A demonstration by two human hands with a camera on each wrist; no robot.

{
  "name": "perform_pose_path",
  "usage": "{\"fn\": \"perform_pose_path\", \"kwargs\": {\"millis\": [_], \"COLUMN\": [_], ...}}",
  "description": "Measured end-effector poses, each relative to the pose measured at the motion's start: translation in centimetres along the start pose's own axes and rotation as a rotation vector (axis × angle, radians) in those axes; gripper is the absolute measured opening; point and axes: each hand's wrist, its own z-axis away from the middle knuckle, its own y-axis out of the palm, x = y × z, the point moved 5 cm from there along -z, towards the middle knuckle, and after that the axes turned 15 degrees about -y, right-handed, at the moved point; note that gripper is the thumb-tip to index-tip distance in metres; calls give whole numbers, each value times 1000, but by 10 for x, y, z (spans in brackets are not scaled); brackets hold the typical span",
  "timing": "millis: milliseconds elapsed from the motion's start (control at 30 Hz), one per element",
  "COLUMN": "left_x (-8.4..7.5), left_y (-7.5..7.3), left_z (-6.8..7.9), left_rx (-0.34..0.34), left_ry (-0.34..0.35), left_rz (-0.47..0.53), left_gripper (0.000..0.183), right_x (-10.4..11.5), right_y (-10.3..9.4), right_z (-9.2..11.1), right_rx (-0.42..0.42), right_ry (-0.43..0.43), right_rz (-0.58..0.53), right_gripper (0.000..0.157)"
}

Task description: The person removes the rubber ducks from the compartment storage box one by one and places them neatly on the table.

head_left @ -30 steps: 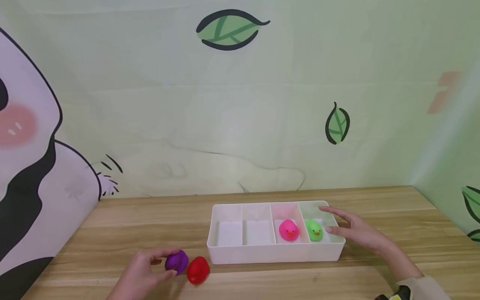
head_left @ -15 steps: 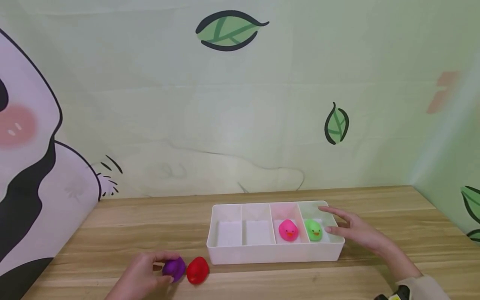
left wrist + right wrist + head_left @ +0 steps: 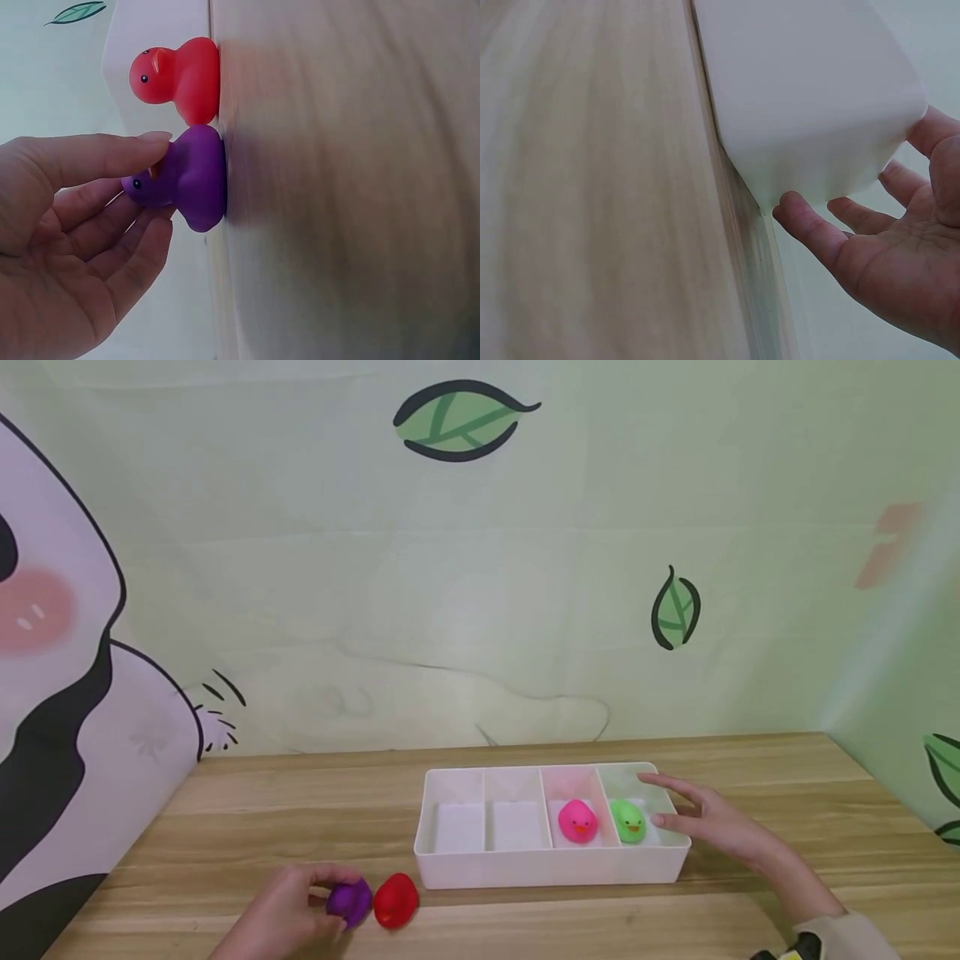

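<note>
My left hand (image 3: 281, 906) pinches the head of a purple rubber duck (image 3: 349, 903) between thumb and fingers. Its base rests on the table in the left wrist view, beside a red rubber duck (image 3: 196, 79). A white box (image 3: 551, 868) with several compartments stands to the right of both ducks. My right hand (image 3: 716, 822) holds the box's right end, thumb and index finger over the rim. Other fingertips (image 3: 791, 202) lie along the outside of the end wall. A pink duck (image 3: 577, 821) and a green duck (image 3: 628, 821) sit in the two right compartments, facing me.
The wooden table (image 3: 247, 810) runs back to a pale green wall cloth (image 3: 480, 593) printed with leaves and a large panda. The box's two left compartments hold nothing. Bare wood lies to the left of the box and in front of it.
My left hand has moved the purple duck slightly left and down, toward me, beside the red duck. My right hand and the box have stayed in place.
</note>
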Motion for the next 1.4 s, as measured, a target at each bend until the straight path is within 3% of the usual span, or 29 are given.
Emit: {"fn": "perform_pose_path", "kwargs": {"millis": [233, 333, 500, 633, 800, 1100, 1300, 1400], "left_x": [2, 3, -2, -14, -33, -66, -90, -104], "left_y": [5, 6, 5, 5, 6, 17, 33, 43], "left_z": [1, 2, 7, 13, 19, 17, 6, 1], "left_rx": [13, -5, -148, -235, -291, -333, -299, -279], "left_ry": [47, -27, -129, -56, 85, 268, 259, 296], "left_rz": [-31, -36, -80, -65, -24, 43, 84, 83], "left_gripper": [45, 47, 48, 46, 42, 37, 39, 39], "right_x": [-4, -6, -8, -9, -5, 0, 1, 1], "right_y": [3, 4, 6, 6, 5, 2, -1, -2], "right_z": [6, 9, 12, 14, 12, 2, 0, 0], "right_rx": [6, 8, 9, 9, 12, 18, 23, 22], "right_ry": [16, 25, 38, 40, 11, 3, -5, 6], "right_rz": [4, 1, -14, -20, -1, 38, 46, 53], "right_gripper": [61, 61, 61, 61, 61, 61, 62, 62]}}
